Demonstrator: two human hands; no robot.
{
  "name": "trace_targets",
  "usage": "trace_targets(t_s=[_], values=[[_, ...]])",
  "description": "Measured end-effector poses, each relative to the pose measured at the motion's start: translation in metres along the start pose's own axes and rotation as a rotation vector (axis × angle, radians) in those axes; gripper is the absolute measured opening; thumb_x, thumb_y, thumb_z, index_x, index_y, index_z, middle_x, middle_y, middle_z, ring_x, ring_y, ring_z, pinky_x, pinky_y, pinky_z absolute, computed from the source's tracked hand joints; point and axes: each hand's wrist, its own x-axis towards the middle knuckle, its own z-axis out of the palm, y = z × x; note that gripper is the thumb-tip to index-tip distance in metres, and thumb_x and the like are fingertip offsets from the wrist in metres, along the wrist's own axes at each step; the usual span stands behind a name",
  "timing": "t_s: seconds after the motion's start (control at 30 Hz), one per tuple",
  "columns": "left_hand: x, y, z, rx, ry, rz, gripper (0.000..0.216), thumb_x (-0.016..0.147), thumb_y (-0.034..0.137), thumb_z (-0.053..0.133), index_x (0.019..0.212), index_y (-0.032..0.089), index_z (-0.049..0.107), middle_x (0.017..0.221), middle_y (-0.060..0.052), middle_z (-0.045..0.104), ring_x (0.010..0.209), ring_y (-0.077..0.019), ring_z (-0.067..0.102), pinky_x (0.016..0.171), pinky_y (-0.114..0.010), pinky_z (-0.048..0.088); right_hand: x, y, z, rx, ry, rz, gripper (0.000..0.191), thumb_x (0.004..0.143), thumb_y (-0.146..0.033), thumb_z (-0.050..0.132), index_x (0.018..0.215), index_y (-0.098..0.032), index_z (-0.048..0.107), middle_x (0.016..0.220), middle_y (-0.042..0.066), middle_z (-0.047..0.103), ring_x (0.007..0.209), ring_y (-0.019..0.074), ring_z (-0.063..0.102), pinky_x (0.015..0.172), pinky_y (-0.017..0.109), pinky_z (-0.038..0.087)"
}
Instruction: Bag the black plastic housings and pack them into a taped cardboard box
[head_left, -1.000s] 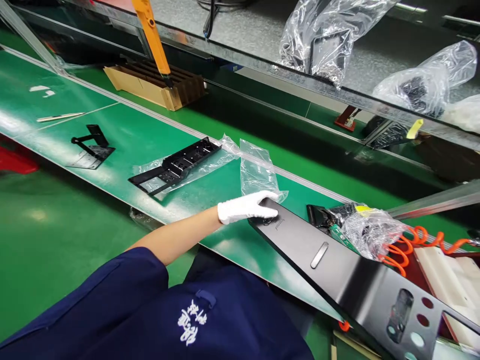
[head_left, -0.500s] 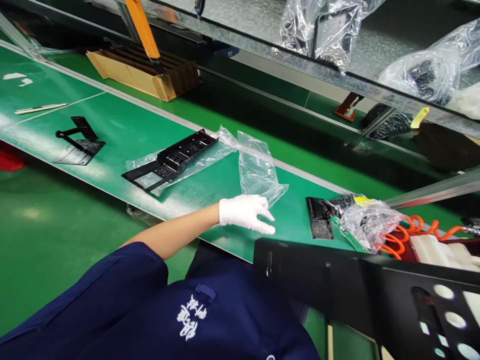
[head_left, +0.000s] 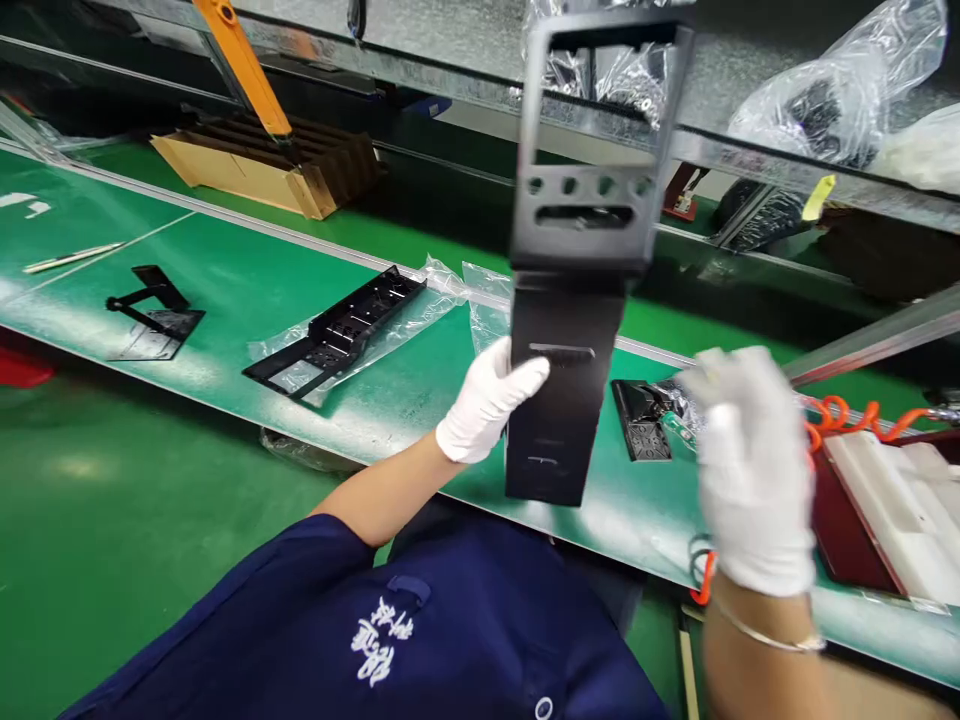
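Gripped along its left edge by the gloved left hand (head_left: 487, 400), the long black panel (head_left: 574, 300) now stands upright above the green conveyor belt (head_left: 225, 280); half a second ago it lay flat and low, untouched by that hand. Right of the panel, the gloved right hand (head_left: 750, 470) has come into view, blurred, fingers loose, holding nothing. Left of the panel, the black tray on plastic (head_left: 337, 325) lies unmoved.

Bare green worktop (head_left: 247, 290) between the small bracket (head_left: 150, 312) and bagged black tray (head_left: 341, 330), upright black panel (head_left: 577, 250) blocking the middle, foam block (head_left: 896, 500) crowding the right
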Motion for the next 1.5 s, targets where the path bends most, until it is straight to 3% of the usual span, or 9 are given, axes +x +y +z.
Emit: trace_targets(t_s=[0.1,0.23,0.4,0.63,0.8,1.0,1.17,1.33,1.5], values=[[0.006,0.001,0.007,-0.061,0.180,0.165,0.037,0.079,0.046,0.083,0.102,0.020,0.070,0.106,-0.003,0.076,0.096,-0.0186,0.072,0.089,-0.032,0.058,-0.031,0.012,0.058,-0.037,-0.220,0.081,0.073,0.100,-0.066,0.039,0.160,-0.024,0.034,0.151,0.017,0.050,0.134,0.0290,0.058,0.107,0.054,0.054],[0.004,-0.008,0.015,-0.141,0.238,0.224,0.026,0.086,0.042,0.078,0.101,0.023,0.070,0.104,-0.001,0.076,0.095,-0.0183,0.074,0.086,-0.030,0.060,-0.044,0.018,0.106,-0.297,-0.018,0.085,0.094,0.091,-0.077,0.047,0.158,-0.012,0.035,0.141,0.024,0.054,0.130,0.0338,0.057,0.105,0.056,0.053],[0.002,-0.007,0.017,-0.135,0.268,0.220,0.027,0.088,0.044,0.076,0.105,0.025,0.070,0.111,-0.002,0.075,0.108,-0.0212,0.072,0.093,-0.033,0.060,-0.035,0.026,0.108,-0.350,0.002,-0.004,0.074,0.101,-0.063,0.040,0.154,-0.011,0.040,0.135,0.023,0.057,0.124,0.0298,0.059,0.104,0.051,0.054],[0.011,-0.013,0.020,-0.187,0.330,0.171,0.028,0.084,0.040,0.081,0.103,0.022,0.070,0.106,-0.002,0.075,0.092,-0.0177,0.074,0.086,-0.032,0.061,-0.040,0.036,0.109,-0.224,0.149,-0.142,0.045,0.104,-0.035,0.044,0.147,-0.019,0.044,0.149,0.016,0.050,0.140,0.0211,0.050,0.115,0.047,0.049],[0.013,-0.015,0.026,-0.267,0.355,0.217,0.034,0.080,0.040,0.084,0.106,0.024,0.070,0.104,0.000,0.076,0.089,-0.0159,0.073,0.087,-0.030,0.061,-0.046,0.029,0.123,-0.190,0.239,-0.132,0.042,0.090,-0.042,0.070,0.120,-0.018,0.051,0.149,0.019,0.048,0.147,0.0278,0.043,0.116,0.056,0.045],[0.014,-0.015,0.027,-0.227,0.398,0.229,0.032,0.082,0.045,0.081,0.105,0.025,0.071,0.102,0.001,0.076,0.086,-0.0169,0.073,0.086,-0.033,0.061,-0.040,0.026,0.137,-0.158,0.289,-0.103,0.034,0.089,-0.042,0.073,0.106,-0.018,0.055,0.149,0.017,0.049,0.150,0.0280,0.040,0.118,0.058,0.043],[0.023,-0.010,0.016,-0.146,0.397,0.242,0.032,0.085,0.047,0.076,0.106,0.024,0.069,0.109,-0.003,0.075,0.091,-0.0183,0.072,0.086,-0.033,0.060,-0.045,0.026,0.116,-0.042,0.181,-0.045,0.030,0.092,-0.038,0.068,0.115,-0.020,0.064,0.155,0.012,0.046,0.152,0.0259,0.037,0.123,0.057,0.038],[0.032,0.001,-0.019,0.345,0.384,0.293,0.033,0.075,0.042,0.082,0.093,0.021,0.066,0.087,-0.001,0.072,0.073,-0.0164,0.066,0.073,-0.031,0.056,-0.045,0.016,0.047,0.426,0.395,0.309,0.039,0.095,-0.040,0.064,0.132,-0.026,0.060,0.144,0.010,0.058,0.123,0.0221,0.065,0.112,0.053,0.049],[0.037,0.001,-0.042,1.208,-0.246,0.739,0.025,0.077,0.034,0.070,0.059,0.022,0.057,0.052,0.001,0.053,0.049,-0.0139,0.049,0.054,-0.028,0.040,-0.036,0.016,-0.009,0.635,0.244,0.444,0.072,0.097,-0.074,0.031,0.133,-0.021,0.064,0.125,0.018,0.068,0.101,0.0295,0.072,0.086,0.054,0.059]])
